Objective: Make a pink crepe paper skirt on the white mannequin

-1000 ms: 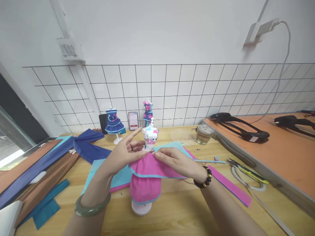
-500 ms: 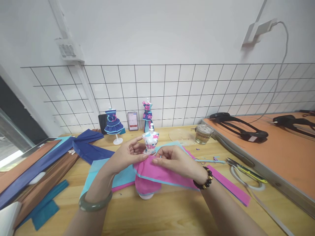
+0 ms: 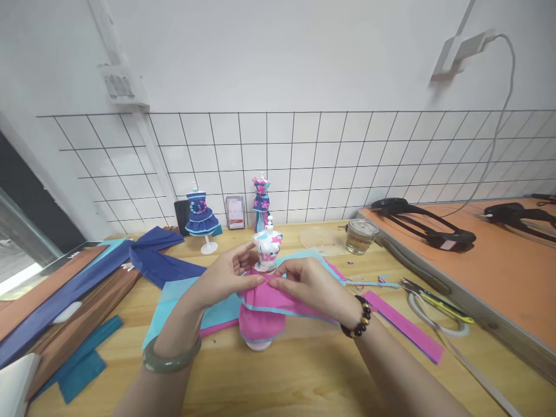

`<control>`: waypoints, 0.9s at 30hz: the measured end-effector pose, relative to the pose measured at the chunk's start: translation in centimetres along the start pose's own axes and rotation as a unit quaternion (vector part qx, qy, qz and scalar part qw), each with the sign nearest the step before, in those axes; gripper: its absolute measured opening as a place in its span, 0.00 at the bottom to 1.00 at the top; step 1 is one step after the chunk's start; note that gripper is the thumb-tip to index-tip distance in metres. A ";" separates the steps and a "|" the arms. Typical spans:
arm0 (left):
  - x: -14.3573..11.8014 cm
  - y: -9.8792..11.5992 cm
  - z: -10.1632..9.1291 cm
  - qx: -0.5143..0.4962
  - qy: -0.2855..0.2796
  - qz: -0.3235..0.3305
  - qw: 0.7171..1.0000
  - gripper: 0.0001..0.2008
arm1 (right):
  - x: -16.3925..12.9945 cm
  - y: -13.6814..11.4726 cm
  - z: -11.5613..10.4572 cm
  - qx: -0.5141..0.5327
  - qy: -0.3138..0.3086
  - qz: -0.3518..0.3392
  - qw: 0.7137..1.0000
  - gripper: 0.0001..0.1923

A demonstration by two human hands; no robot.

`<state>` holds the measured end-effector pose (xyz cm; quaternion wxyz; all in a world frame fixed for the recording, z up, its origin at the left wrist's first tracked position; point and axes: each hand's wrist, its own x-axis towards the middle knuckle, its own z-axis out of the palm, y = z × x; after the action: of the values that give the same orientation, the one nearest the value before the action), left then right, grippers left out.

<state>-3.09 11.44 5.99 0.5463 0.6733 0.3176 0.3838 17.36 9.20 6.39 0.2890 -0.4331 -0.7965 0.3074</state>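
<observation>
Hands meet at the waist of a little mannequin (image 3: 267, 250) standing near the middle of the wooden table (image 3: 304, 370). The left hand (image 3: 226, 275) and right hand (image 3: 304, 281) both pinch the top edge of a pink paper strip (image 3: 278, 298) with a light blue trim, fingers closed on it, wrapped over the pink skirt (image 3: 260, 327). Light blue paper (image 3: 182, 298) lies flat under the stand. Toward the back edge are two finished dress mannequins (image 3: 200, 217) and a glass jar (image 3: 360, 236); scissors (image 3: 434, 298) lie toward the right edge.
</observation>
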 end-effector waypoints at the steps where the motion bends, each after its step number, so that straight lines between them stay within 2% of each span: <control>1: 0.0 0.0 0.0 0.002 -0.003 0.001 1.000 0.35 | 0.0 0.0 0.0 -0.005 0.005 -0.001 1.000 0.14; 9: -0.1 0.7 0.3 0.019 -0.021 0.010 1.000 0.31 | -0.1 0.0 0.1 -0.021 0.024 -0.012 0.999 0.14; 14: -0.2 1.0 0.7 0.033 -0.015 0.020 0.999 0.28 | -0.2 -0.4 -0.1 0.001 0.004 -0.021 1.000 0.12; 20: -0.2 1.3 0.9 0.058 -0.017 0.021 0.998 0.27 | -0.4 -1.2 -0.4 0.038 -0.018 -0.047 0.998 0.11; 27: -0.2 1.3 1.0 0.050 -0.034 0.041 0.997 0.27 | -0.4 -1.3 -0.3 0.011 0.002 -0.065 0.998 0.10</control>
<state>-2.31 10.56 7.09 0.5062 0.7248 0.2899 0.3666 17.11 8.35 7.45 0.3151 -0.3779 -0.8189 0.2954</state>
